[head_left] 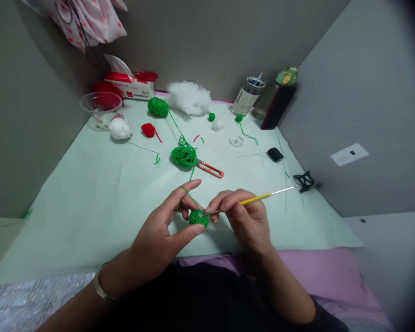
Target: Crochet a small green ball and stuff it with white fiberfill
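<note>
My left hand pinches a small round green crochet piece between thumb and fingers. Green yarn loops over its raised index finger and runs back to a loose green yarn bundle on the table. My right hand is closed on a crochet hook with a yellow handle. The hook's thin metal tip meets the top of the green piece; whether it passes through a stitch is too small to tell. Orange thread snips lie beside the bundle.
Behind are a green yarn ball, white stuffing, red yarn, white yarn, a plastic cup and a tissue box. At right stand a pen holder, a bottle and a black clip.
</note>
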### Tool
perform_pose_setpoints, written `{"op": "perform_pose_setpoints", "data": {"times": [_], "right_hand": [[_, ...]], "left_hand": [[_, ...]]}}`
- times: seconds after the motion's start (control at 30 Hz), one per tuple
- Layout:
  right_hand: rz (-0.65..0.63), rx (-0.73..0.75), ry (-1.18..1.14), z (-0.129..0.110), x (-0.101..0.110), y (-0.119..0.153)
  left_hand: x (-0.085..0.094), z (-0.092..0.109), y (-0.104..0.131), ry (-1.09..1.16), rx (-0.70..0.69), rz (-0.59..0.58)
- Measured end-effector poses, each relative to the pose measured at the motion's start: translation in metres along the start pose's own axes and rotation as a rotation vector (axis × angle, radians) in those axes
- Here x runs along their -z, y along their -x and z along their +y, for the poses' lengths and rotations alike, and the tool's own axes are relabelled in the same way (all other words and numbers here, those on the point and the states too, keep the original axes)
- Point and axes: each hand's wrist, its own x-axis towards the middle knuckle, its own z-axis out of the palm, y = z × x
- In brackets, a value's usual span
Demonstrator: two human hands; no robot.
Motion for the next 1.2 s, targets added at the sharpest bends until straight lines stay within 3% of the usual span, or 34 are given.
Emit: {"op": "perform_pose_setpoints", "data": {"times": [0.27, 0.6, 0.73, 0.97, 1.2], "right_hand": [[-0.049, 0.1, 0.2, -0.011, -0.002, 0.0], [-0.119, 0.148, 0.342, -0.011, -0.002, 0.003], [-0.119, 0.119, 0.239, -0.007, -0.001, 0.005], [-0.038, -0.053, -0.204, 0.005, -0.002, 0.006], [-0.056, -0.05, -0.176, 0.003, 0.0, 0.006]], "left_hand": [[0.001, -0.006, 0.0, -0.137, -0.064, 0.066], [0.003, -0.006, -0.001, -0.256, -0.158, 0.068], [0.003, -0.006, 0.0, -0.216, -0.132, 0.067], [0.003, 0.004, 0.001, -0.126, -0.029, -0.012], [0.002, 0.008, 0.001, -0.178, -0.029, -0.003]]}}
